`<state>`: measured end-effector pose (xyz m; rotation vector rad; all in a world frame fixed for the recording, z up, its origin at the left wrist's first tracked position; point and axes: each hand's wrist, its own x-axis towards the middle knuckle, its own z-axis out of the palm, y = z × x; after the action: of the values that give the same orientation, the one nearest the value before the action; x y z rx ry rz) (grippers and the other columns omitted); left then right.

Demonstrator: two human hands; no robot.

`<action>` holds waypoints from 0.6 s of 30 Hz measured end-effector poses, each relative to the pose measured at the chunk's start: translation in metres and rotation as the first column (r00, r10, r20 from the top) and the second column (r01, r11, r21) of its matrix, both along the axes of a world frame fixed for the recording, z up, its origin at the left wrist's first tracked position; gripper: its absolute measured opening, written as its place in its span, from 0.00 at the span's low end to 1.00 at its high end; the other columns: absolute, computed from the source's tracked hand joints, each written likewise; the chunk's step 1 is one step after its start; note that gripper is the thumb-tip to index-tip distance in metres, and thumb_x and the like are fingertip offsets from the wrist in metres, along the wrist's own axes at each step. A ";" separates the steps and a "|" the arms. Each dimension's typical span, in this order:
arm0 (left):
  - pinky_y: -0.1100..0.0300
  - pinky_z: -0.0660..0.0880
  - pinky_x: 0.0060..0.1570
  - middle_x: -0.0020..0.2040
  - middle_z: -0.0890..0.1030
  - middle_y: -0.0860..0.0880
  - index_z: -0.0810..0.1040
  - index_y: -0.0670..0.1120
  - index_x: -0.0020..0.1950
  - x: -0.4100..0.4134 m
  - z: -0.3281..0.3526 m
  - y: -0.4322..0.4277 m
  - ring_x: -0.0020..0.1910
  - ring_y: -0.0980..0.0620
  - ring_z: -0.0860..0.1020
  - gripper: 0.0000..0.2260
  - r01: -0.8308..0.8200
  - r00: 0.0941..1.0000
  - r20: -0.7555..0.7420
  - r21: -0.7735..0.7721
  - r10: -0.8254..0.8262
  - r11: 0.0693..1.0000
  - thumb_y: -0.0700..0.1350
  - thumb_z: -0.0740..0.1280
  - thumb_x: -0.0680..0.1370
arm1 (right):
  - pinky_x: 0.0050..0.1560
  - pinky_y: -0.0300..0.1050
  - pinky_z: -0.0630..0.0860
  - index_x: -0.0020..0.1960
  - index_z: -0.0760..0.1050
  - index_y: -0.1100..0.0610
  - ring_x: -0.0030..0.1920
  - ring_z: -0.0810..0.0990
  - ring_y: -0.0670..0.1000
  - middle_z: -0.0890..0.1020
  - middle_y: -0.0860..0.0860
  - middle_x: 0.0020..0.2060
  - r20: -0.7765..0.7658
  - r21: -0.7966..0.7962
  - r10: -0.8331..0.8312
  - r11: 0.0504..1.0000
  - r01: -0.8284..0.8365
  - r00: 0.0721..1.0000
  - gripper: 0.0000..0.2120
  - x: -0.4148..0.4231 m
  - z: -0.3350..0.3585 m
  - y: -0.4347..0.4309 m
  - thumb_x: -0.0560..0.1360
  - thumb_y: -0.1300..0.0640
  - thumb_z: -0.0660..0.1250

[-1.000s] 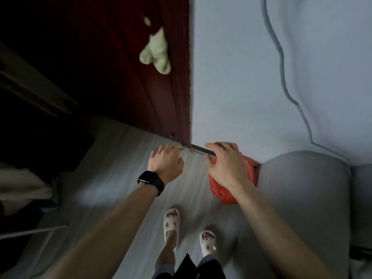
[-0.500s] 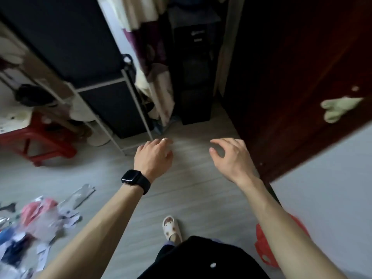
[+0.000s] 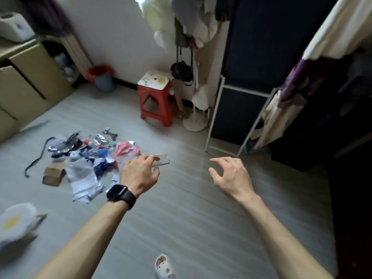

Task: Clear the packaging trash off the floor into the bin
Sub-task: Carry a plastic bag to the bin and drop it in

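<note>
From the head view I record both bare forearms extended over a pale grey wood-grain plank floor (image 3: 181,218). The left hand (image 3: 138,174) is seen from the back, fingers curled loosely downward and holding nothing; a thin ring sits on one finger and a black square-faced smartwatch with a matte band (image 3: 118,195) wraps the wrist. The right hand (image 3: 231,176) is spread and empty, fingers hooked into a loose claw above bare floor.

The scattered heap of packaging trash (image 3: 86,158) lies on the floor to the left of the left hand and beyond it. It comprises crumpled silver foil, torn white and blue printed plastic film, a wrinkled red and clear bag (image 3: 126,149), a small squashed brown cardboard box (image 3: 53,174) at the near-left edge, and a dark narrow strip (image 3: 36,158) curling away to the left. A flat clear plastic piece (image 3: 162,159) lies just beyond the left fingertips; I cannot tell whether they touch it.

Against the far white wall stands a round blue-grey bin lined with a red plastic bag (image 3: 100,77), well apart from the heap. To its right stands a red moulded plastic stool with a stained white top (image 3: 156,97). Large tan cardboard cartons (image 3: 24,83) occupy the left edge. A dark fabric wardrobe on a white tube frame (image 3: 241,97) stands at right. One white slipper (image 3: 164,266) shows at the bottom edge; the picture is motion-blurred.
</note>
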<state>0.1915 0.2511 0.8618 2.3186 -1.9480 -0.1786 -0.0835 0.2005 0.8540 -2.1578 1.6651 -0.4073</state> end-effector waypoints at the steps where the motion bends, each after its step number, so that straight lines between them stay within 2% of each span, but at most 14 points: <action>1: 0.53 0.74 0.53 0.57 0.81 0.54 0.77 0.55 0.63 0.026 0.000 0.003 0.55 0.50 0.79 0.17 -0.030 0.999 0.011 0.010 0.030 1.000 0.55 0.62 0.76 | 0.64 0.49 0.70 0.62 0.77 0.44 0.63 0.71 0.50 0.79 0.44 0.59 -0.011 0.013 0.032 0.999 -0.032 0.999 0.16 0.024 -0.001 -0.004 0.76 0.44 0.64; 5: 0.51 0.75 0.52 0.56 0.82 0.52 0.76 0.55 0.63 0.119 -0.009 0.001 0.54 0.48 0.79 0.16 -0.166 0.986 -0.001 0.061 0.167 0.984 0.54 0.61 0.77 | 0.64 0.49 0.70 0.64 0.75 0.43 0.64 0.70 0.49 0.78 0.43 0.61 -0.040 0.049 0.135 0.990 -0.133 0.990 0.17 0.112 -0.007 -0.029 0.76 0.43 0.64; 10: 0.52 0.75 0.52 0.56 0.81 0.53 0.74 0.57 0.65 0.193 -0.037 -0.021 0.55 0.48 0.78 0.18 -0.277 0.959 -0.022 0.136 0.282 0.951 0.55 0.60 0.76 | 0.64 0.50 0.71 0.65 0.75 0.44 0.64 0.72 0.50 0.78 0.44 0.61 -0.076 0.098 0.226 0.971 -0.218 0.971 0.18 0.191 -0.030 -0.075 0.76 0.42 0.64; 18: 0.53 0.73 0.55 0.59 0.80 0.53 0.73 0.57 0.66 0.298 -0.097 -0.125 0.59 0.49 0.77 0.18 -0.360 0.925 -0.029 0.248 0.378 0.899 0.55 0.60 0.76 | 0.62 0.47 0.72 0.66 0.73 0.44 0.62 0.73 0.53 0.78 0.46 0.62 -0.121 0.240 0.350 0.918 -0.315 0.929 0.20 0.324 -0.095 -0.207 0.75 0.42 0.63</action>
<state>0.4898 0.1264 0.7646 2.7355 -1.4813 -0.4814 0.2409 -0.0069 0.7589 -2.2958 1.3060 0.0481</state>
